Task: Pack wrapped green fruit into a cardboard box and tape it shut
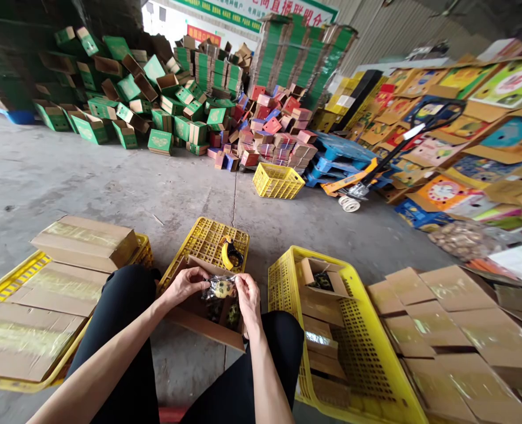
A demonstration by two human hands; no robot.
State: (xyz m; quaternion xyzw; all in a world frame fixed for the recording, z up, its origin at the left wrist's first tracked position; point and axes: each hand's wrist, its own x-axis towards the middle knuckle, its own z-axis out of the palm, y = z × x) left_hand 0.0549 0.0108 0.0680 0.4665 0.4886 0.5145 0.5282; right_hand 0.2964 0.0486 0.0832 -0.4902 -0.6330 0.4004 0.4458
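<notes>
1. A yellow crate (367, 353) is standing to your right.
2. An open carton (208, 330) is sitting before you.
3. Your left hand (187, 287) and right hand (249, 298), both nearly closed, are pinching a clear-wrapped packet (222, 288).
4. The clear-wrapped packet is hanging above the open carton.

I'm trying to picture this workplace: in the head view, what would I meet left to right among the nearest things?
Taped brown cardboard cartons, bare left hand, clear plastic packet, bare right hand, deep yellow plastic crate, more taped brown cartons.
</notes>
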